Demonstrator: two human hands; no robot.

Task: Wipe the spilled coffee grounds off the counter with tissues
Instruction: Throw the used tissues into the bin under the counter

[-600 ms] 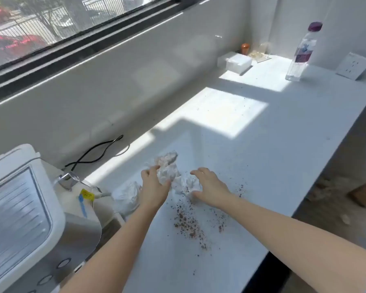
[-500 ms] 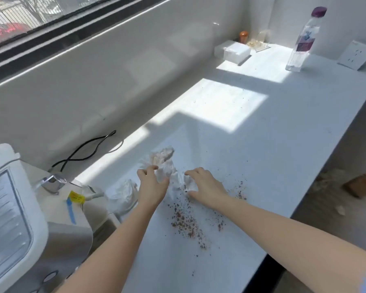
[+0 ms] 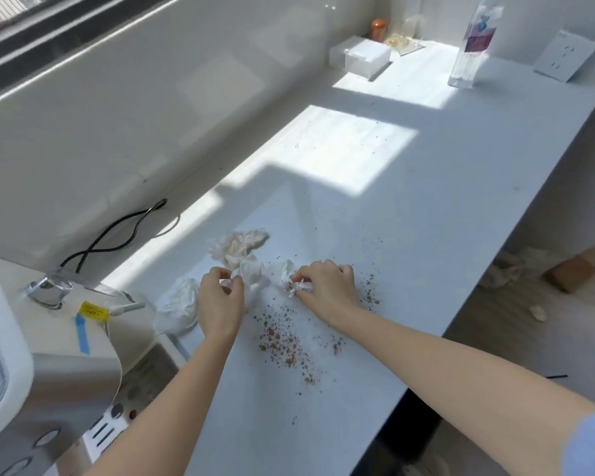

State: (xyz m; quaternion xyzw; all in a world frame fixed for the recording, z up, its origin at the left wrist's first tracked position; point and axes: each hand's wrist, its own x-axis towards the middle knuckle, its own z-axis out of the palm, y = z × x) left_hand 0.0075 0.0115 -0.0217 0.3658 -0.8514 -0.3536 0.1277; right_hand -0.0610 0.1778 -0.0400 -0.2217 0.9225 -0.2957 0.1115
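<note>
Both hands low on counter (image 3: 426,218), midway along, working tissues. Pinching crumpled white tissue (image 3: 255,274) with left hand (image 3: 220,304): fingers curled in, thumb against fingertips. Pinching small scrap (image 3: 298,286) with right hand (image 3: 327,290): fingers bent down onto counter, scrap brown-speckled at fingertips. Scrap and tissue one piece or two: cannot tell; white folds bridging gap between hands.

Touching far side of tissue: stained wad (image 3: 241,245), tan-brown, flat on counter, not held. Left of left hand, just beside machine (image 3: 49,355): white wad (image 3: 181,304), loose, clean-looking.

Grounds (image 3: 282,341) not yet wiped. Main patch just on near side of hands, between forearms, trailing toward near edge. Smaller cluster just right of right hand, few specks by right forearm. Scattered dots farther out on counter.

Machine at left edge: white and silver, blue tape strip and yellow tag on top. Black cable (image 3: 117,231) looping behind it along wall. Far end of counter, well apart from hands: clear bottle (image 3: 476,41) upright by sun patch, white box (image 3: 364,56), orange jar (image 3: 378,29) behind box, socket plate (image 3: 565,56) by far wall. Light blue sleeve (image 3: 591,441) on right upper arm, bottom corner.
</note>
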